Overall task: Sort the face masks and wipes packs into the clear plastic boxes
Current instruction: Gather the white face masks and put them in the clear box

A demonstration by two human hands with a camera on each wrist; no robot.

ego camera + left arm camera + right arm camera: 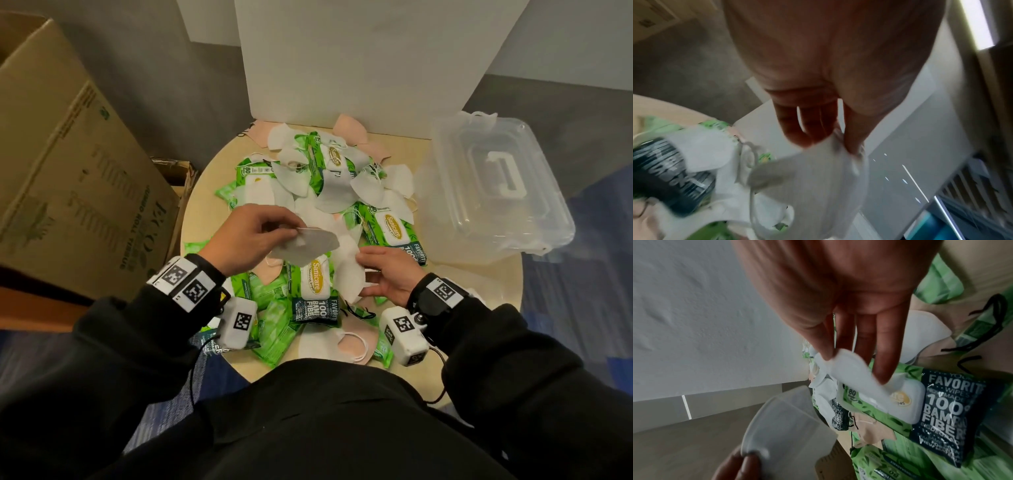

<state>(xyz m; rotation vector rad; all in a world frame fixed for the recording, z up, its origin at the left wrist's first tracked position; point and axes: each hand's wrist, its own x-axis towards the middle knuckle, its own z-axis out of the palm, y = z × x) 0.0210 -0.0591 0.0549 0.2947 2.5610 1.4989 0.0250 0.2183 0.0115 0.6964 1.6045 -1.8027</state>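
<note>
Over the middle of the round table (493, 287), the left hand (248, 236) is pinching a white face mask (308, 245) by one end between thumb and fingertips, so it hangs flat just above the pile. It's the folded boat-shaped kind, greyish white with a thin ear loop; the left wrist view is pretty blurry, but you can see the fingers (807, 126) bunched on its top edge. The right hand (388, 274) has a second white mask (347, 274), thumb and fingers lightly closed on its rim. From the right wrist view the fingers (884, 353) are mostly straight, nipping the curved edge of it.

Underneath is a jumble: green Sanicare wipes packs (315, 291) with white flip lids and dark blue ends, mixed with white and peach masks. One peach mask (346, 346) sits right at the near table edge by the person's body.

The clear plastic box (496, 192) is at the right side of the table, lid on with a white handle, and its far corner pokes out past the rim. A white panel (359, 61) stands behind the pile, and a big cardboard box (68, 154) is off the table to the left. The only bare tabletop is a strip between the pile and the clear box, plus the near right edge.
</note>
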